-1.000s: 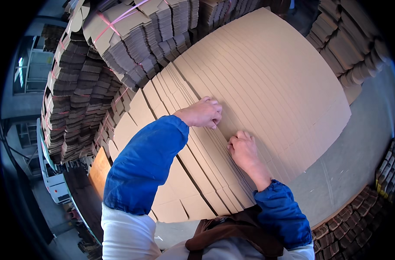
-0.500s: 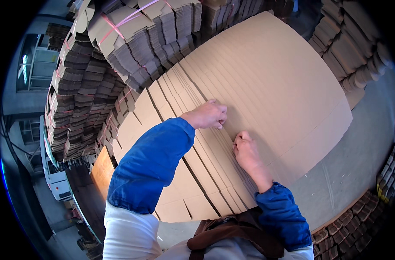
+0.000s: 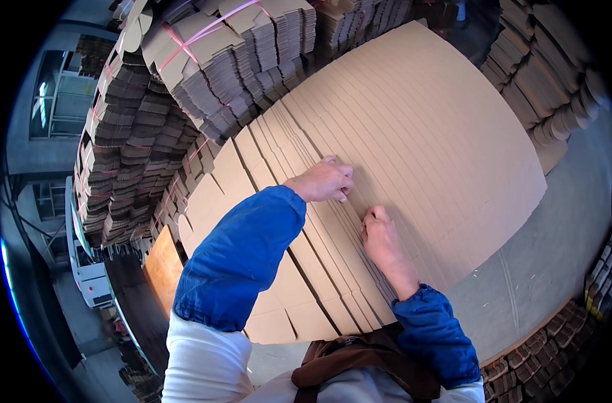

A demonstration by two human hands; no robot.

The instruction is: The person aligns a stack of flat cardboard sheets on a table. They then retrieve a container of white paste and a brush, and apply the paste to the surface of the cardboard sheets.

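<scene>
A fanned stack of flat brown cardboard sheets (image 3: 447,134) lies beneath my hands, its overlapping edges running diagonally across it. My left hand (image 3: 323,180) rests near the middle of the stack with fingers curled and pressed together. Just right of it and nearer to me, my right hand (image 3: 381,235) is closed too, thumb against the fingers. Both touch or hover barely over the stepped edges, a small gap between them. Whatever the fingers pinch, if anything, is hidden. Slotted flaps (image 3: 279,322) of the sheets show left of my hands.
Tall bundles of cardboard (image 3: 219,74) tied with pink strapping stand behind and to the left. More stacked cardboard (image 3: 541,74) rises at the far right. A wooden board (image 3: 163,269) leans at left. Grey floor (image 3: 507,289) shows at right, with further stacks (image 3: 541,342) at lower right.
The view has shifted slightly. My hands stay in nearly the same place on the cardboard, both closed as before, and the sheets lie much as they were.
</scene>
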